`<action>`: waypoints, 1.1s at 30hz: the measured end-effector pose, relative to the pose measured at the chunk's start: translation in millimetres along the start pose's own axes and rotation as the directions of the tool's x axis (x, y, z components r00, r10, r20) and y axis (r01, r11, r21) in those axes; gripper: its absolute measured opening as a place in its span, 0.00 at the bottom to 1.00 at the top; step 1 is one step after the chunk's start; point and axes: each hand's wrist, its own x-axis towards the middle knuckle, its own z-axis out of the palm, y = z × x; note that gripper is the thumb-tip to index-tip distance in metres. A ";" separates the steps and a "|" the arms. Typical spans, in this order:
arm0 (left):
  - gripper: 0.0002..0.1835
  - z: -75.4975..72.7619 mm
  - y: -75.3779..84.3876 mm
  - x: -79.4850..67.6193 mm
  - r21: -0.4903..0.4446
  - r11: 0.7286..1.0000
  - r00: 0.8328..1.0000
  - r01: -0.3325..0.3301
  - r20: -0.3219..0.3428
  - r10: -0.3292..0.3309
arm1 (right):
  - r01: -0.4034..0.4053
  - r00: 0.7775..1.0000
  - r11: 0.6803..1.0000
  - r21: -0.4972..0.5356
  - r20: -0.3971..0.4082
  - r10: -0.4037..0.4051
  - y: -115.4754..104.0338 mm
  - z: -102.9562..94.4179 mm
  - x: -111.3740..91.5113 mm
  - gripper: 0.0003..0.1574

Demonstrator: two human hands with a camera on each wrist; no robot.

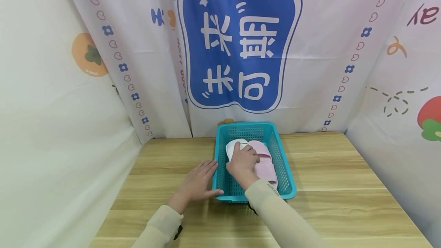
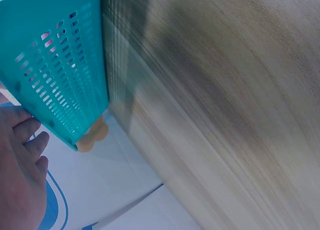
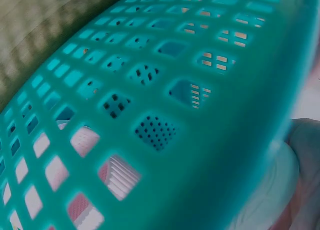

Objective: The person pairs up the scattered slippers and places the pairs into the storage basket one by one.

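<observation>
A turquoise plastic basket (image 1: 287,181) with perforated walls stands on the table. Inside it on the right lie pink slippers (image 1: 266,172). My right hand (image 1: 243,160) reaches over the near rim and grips a white slipper (image 1: 234,143) in the left part of the basket, covering much of it. Straight fingers of my left hand (image 1: 198,183) touch the basket's left rim, its thumb at the near left corner. In the right wrist view the basket wall (image 3: 165,120) fills most of the picture, with pink and white ribbed surfaces showing through its holes.
The wood-grain table (image 1: 327,171) extends to both sides of the basket. Behind the basket hangs a white printed cloth (image 1: 320,87) with a large blue panel, close to its far end. Further cloth walls stand left and right.
</observation>
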 end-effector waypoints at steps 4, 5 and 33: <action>0.50 -1.3 1.1 -0.2 -0.002 1.000 1.000 0.002 0.002 -0.002 | -0.008 1.000 1.000 -0.007 0.013 0.008 -1.7 1.2 1.0 0.57; 0.50 -1.6 1.2 -0.1 -0.002 1.000 1.000 0.003 0.003 -0.003 | -0.009 1.000 1.000 -0.008 0.017 0.009 -2.1 1.5 1.2 0.57; 0.51 -0.8 1.0 -0.7 0.006 1.000 1.000 0.020 0.023 -0.020 | -0.003 0.999 1.000 -0.002 0.046 0.003 -7.6 9.1 4.6 0.56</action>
